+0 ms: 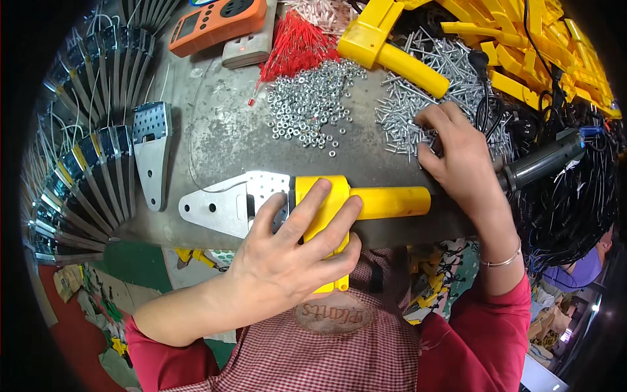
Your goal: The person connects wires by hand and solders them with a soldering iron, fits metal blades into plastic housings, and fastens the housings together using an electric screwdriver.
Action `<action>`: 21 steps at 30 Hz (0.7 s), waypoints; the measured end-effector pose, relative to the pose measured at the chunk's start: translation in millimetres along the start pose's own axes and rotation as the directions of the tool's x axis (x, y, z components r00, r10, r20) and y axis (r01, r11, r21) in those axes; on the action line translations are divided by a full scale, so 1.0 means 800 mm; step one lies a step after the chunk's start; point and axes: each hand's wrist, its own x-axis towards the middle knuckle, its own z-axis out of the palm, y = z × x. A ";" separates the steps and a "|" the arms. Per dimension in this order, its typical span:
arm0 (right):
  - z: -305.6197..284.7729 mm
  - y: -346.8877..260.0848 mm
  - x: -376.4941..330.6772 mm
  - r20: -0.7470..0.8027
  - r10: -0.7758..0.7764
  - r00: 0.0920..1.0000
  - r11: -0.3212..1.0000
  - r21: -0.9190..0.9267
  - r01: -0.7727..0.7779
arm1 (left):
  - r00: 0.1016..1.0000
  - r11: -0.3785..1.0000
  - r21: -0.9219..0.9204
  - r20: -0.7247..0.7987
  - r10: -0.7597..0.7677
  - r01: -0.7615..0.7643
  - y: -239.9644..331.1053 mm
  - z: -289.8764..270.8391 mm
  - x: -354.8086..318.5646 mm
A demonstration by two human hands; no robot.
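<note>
My left hand point(294, 251) lies over a yellow plastic handle housing point(392, 202), its fingers closed across the wide end. A flat silver metal plate point(215, 208) with holes sticks out of that housing to the left. At the edge of a heap of long silver screws point(450, 62), my right hand point(460, 147) has its fingers curled toward the thumb. What sits between those fingertips is too small and shaded to make out. A second yellow handle housing point(411, 68) rests on the far side of the heap.
Silver nuts point(307, 108) are heaped centrally, beside red-sleeved parts point(297, 46). An orange meter point(219, 26) stands behind them. At left are a loose metal plate point(151, 157) and stacked wired plates point(85, 176). A black power tool point(545, 160), cables and yellow parts point(542, 46) crowd the right.
</note>
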 end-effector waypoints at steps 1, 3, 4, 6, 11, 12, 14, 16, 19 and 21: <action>0.005 0.003 0.007 0.001 -0.002 1.000 1.000 -0.001 0.002 | 1.000 1.000 0.000 -0.002 -0.002 0.002 0.000 0.000 -0.001; 0.013 0.005 0.019 -0.081 -0.011 0.997 0.996 -0.085 0.004 | 0.998 0.999 0.031 -0.064 0.008 -0.006 -0.001 0.004 -0.003; 0.013 0.005 0.023 -0.077 -0.023 0.997 0.997 -0.081 0.016 | 0.998 0.999 0.034 -0.065 -0.005 0.008 -0.001 0.006 -0.005; 0.006 0.003 0.028 -0.130 0.056 0.990 0.993 0.112 -0.041 | 0.992 0.999 0.053 -0.127 0.008 -0.001 -0.001 0.010 -0.005; 0.000 0.012 0.035 -0.086 0.176 0.981 0.969 0.188 -0.158 | 0.990 0.998 -0.062 -0.139 0.003 -0.012 0.002 0.008 0.012; -0.005 0.008 0.035 -0.074 0.204 0.976 0.945 0.275 -0.176 | 0.990 0.998 -0.059 -0.140 -0.001 -0.008 0.005 0.010 0.015; -0.013 -0.009 0.032 0.016 0.139 0.990 0.917 0.376 -0.134 | 0.988 0.989 -0.146 -0.152 -0.037 0.015 0.009 0.017 0.014; -0.015 -0.042 0.035 0.098 -0.168 0.981 0.916 0.383 0.118 | 0.987 0.998 -0.065 -0.157 -0.028 0.018 0.011 0.021 0.010; -0.016 -0.076 0.041 0.123 -0.346 0.930 0.856 0.448 0.259 | 0.982 0.997 -0.063 -0.176 -0.064 0.053 0.021 0.022 0.010; -0.017 -0.082 0.047 0.176 -0.464 0.868 0.856 0.340 0.389 | 0.979 0.995 -0.068 -0.188 -0.079 0.068 0.023 0.022 0.009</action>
